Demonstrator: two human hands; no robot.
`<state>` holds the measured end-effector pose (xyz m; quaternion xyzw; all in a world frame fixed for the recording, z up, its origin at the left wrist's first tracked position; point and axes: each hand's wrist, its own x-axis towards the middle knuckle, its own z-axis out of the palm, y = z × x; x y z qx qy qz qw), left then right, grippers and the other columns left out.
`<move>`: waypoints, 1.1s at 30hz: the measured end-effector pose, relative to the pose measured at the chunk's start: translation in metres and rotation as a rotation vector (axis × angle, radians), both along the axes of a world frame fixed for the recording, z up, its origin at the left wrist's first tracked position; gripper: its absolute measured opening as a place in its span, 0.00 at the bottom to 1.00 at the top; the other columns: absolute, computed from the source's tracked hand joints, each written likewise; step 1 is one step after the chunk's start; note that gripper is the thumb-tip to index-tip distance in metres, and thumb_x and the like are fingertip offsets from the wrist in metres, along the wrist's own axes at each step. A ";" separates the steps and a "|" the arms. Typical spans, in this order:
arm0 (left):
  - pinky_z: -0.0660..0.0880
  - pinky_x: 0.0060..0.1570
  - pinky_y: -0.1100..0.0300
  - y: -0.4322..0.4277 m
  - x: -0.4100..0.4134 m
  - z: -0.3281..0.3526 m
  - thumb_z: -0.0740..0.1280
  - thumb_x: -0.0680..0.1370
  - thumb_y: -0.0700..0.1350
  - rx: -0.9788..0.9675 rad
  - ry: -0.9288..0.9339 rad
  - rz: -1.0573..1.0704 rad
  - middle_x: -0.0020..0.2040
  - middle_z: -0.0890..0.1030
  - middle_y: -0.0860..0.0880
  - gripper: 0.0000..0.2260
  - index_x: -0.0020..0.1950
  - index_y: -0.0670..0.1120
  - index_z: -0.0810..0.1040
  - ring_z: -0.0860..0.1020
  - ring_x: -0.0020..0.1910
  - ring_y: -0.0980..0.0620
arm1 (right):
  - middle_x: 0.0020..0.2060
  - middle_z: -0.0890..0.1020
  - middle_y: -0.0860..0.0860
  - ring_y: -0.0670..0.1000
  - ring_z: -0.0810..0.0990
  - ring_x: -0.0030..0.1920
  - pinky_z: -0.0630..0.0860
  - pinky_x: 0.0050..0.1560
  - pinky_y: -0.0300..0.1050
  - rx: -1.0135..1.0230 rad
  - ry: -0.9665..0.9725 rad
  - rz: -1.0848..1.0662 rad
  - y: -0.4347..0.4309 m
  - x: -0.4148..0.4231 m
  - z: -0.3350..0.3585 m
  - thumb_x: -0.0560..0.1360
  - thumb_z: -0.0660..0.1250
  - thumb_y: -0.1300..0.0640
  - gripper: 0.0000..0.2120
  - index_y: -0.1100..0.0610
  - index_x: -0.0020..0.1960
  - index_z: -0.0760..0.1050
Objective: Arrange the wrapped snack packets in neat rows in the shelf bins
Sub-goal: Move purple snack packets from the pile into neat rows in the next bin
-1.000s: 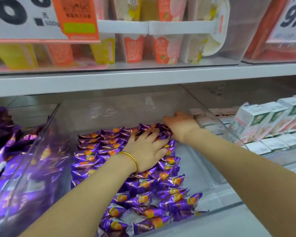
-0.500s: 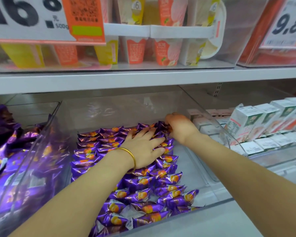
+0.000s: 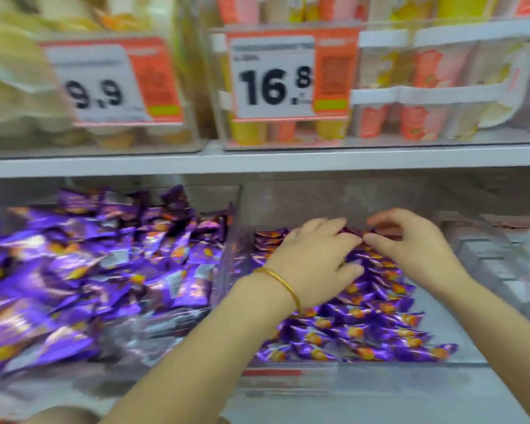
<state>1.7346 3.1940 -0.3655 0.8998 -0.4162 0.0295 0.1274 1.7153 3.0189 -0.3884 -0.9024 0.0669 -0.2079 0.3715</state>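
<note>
Head view: left hand (image 3: 315, 258) flat on packets (image 3: 364, 328), right hand (image 3: 410, 246) grip unclear, bare bin floor (image 3: 450, 319) rightward.

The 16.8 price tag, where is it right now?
In the head view, the 16.8 price tag hangs upper centre, on a clear bin on the upper shelf, between the 9.9 tag to its left and pink cups to its right.

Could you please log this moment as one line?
left hand flat on purple snack packets | right hand curled at back row, grip unclear | both in clear bin
</note>
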 end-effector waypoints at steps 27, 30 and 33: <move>0.73 0.57 0.50 0.156 0.004 -0.033 0.67 0.71 0.60 0.079 0.079 0.345 0.59 0.61 0.49 0.27 0.68 0.61 0.63 0.70 0.59 0.46 | 0.44 0.81 0.44 0.49 0.81 0.49 0.78 0.54 0.55 0.475 -0.189 0.113 0.193 0.009 0.024 0.74 0.61 0.67 0.15 0.46 0.44 0.75; 0.73 0.55 0.53 0.162 0.007 -0.034 0.69 0.72 0.51 -0.105 0.125 0.312 0.55 0.64 0.51 0.21 0.64 0.56 0.69 0.73 0.53 0.49 | 0.43 0.81 0.44 0.47 0.81 0.46 0.78 0.52 0.53 0.452 -0.174 0.127 0.193 0.002 0.026 0.75 0.62 0.66 0.13 0.48 0.45 0.76; 0.68 0.52 0.67 0.175 0.011 -0.024 0.68 0.71 0.42 -0.334 0.189 0.297 0.50 0.67 0.50 0.16 0.56 0.55 0.73 0.71 0.47 0.54 | 0.43 0.81 0.44 0.45 0.81 0.44 0.79 0.51 0.51 0.423 -0.145 0.142 0.191 -0.003 0.024 0.75 0.63 0.66 0.13 0.48 0.45 0.77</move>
